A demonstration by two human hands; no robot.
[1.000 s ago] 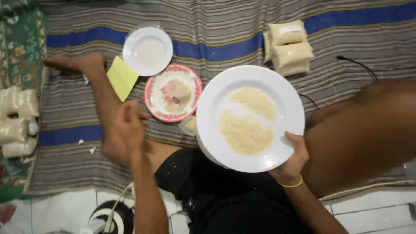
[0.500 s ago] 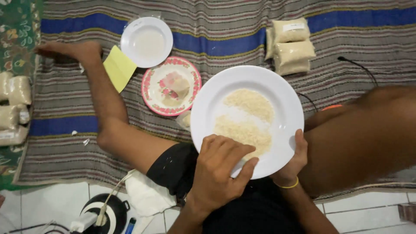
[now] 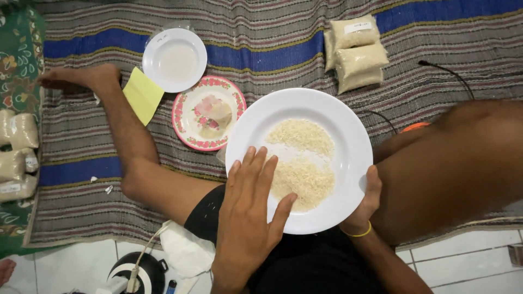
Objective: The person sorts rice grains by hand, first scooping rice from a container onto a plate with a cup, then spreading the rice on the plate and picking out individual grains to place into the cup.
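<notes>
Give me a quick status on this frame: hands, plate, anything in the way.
Left hand flat on rice, fingers spread. Right hand grips rim of white plate. Floral plate and small white bowl sit apart; nothing blocking.

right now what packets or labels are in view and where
Rice packets: stacked at top right on the striped mat, clear bags of pale grains, one with a small white label.
More packets: left edge, same kind, partly cut off.
Yellow paper: blank slip beside the small white bowl.

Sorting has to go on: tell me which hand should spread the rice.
Left, probably. The left hand already lies flat on the rice, while the right hand grips the white plate at its rim.
</notes>
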